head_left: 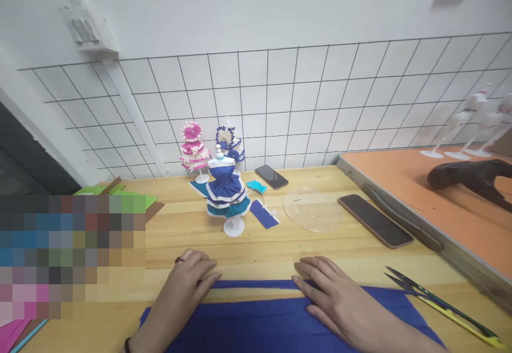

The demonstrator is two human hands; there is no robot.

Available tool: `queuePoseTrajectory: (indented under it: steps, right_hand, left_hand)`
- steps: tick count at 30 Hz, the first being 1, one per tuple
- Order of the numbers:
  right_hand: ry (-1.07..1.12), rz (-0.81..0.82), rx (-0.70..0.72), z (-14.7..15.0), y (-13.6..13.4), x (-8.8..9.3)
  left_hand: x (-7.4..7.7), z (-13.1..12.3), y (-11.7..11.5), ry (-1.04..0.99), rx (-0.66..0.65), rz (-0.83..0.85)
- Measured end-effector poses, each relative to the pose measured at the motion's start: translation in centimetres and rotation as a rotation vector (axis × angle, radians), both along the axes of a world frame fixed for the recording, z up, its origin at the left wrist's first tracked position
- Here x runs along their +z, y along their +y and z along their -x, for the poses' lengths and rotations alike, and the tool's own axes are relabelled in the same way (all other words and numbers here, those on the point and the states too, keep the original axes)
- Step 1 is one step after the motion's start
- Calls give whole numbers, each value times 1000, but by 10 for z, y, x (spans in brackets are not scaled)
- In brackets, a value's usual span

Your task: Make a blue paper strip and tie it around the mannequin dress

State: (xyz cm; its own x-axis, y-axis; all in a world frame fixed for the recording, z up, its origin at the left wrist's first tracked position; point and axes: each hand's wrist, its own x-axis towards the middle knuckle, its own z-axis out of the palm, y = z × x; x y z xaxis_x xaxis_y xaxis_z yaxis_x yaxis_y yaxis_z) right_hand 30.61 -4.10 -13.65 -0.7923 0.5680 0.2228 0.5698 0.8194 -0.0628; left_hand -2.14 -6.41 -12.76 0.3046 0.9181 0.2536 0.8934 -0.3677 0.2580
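Observation:
Blue fabric point(256, 323) lies on the wooden table at the bottom. A narrow blue strip point(256, 284) runs along its far side, between my hands. My left hand point(188, 283) rests at the strip's left end, fingers together and bent; whether it pinches the cloth is hidden. My right hand point(332, 294) lies over the strip's right part and the fabric, its fingers spread. Scissors point(444, 305) with yellow and green handles lie at the right, tips apart, beside the fabric's edge.
A small mannequin in a blue and teal dress point(226, 187) stands ahead, two dressed ones behind. Near it lie a blue scrap point(264, 214), a phone point(272, 176), a clear disc point(312, 210) and a larger phone point(375, 219). An orange board point(440, 193) borders the right.

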Motion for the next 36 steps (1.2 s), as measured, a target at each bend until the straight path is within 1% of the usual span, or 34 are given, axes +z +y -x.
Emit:
queuePoseTrajectory:
  steps: [2, 5, 7, 10, 15, 22, 25, 28, 32, 36]
  right_hand:
    - [-11, -6, 15, -2, 1, -2]
    - [-5, -8, 28, -3, 3, -6]
    - [-7, 2, 26, -2, 5, -7]
    - [-32, 24, 30, -1, 6, -6]
    - [-54, 63, 38, 1, 6, -1]
    - [9, 84, 39, 3, 2, 5]
    - [49, 135, 34, 2, 2, 11]
    - [119, 215, -14, 3, 5, 18]
    - [142, 288, -57, 19, 10, 22]
    - [136, 255, -93, 48, 17, 14]
  left_hand:
    - [3, -1, -4, -16, -10, 4]
    - [3, -11, -8, -25, -72, 10]
    - [2, -20, -8, -19, -107, 28]
    - [1, -28, -3, 42, -156, 49]
    - [-2, -31, 5, 147, -209, 42]
    - [-9, -30, 13, 188, -241, -7]
    - [-10, -30, 15, 188, -264, -61]
    - [-12, -30, 16, 154, -276, -93]
    - [-16, -29, 16, 117, -268, -95]
    - [-18, -29, 16, 115, -261, -111]
